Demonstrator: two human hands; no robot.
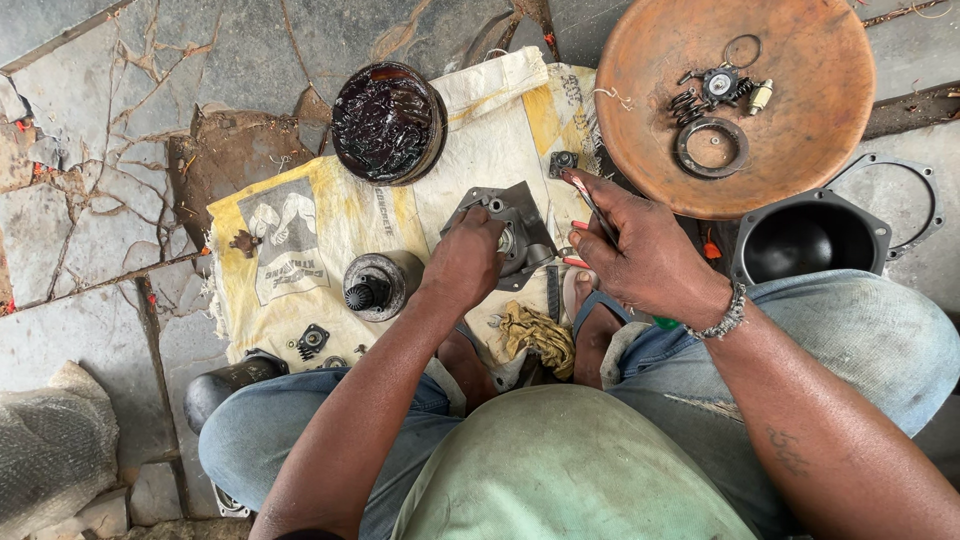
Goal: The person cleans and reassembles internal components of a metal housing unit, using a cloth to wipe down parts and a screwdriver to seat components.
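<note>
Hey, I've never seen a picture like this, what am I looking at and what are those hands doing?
This is one view from a camera worn on a person's head, looking down at their own two hands while they sit on a cracked stone floor. The left hand presses on a grey metal housing plate lying on a yellow and white sack. The right hand has a red-handled tool in its grip. Nearby sit a tin of dark grease, a geared metal part, and a round rusty pan holding springs and rings.
</note>
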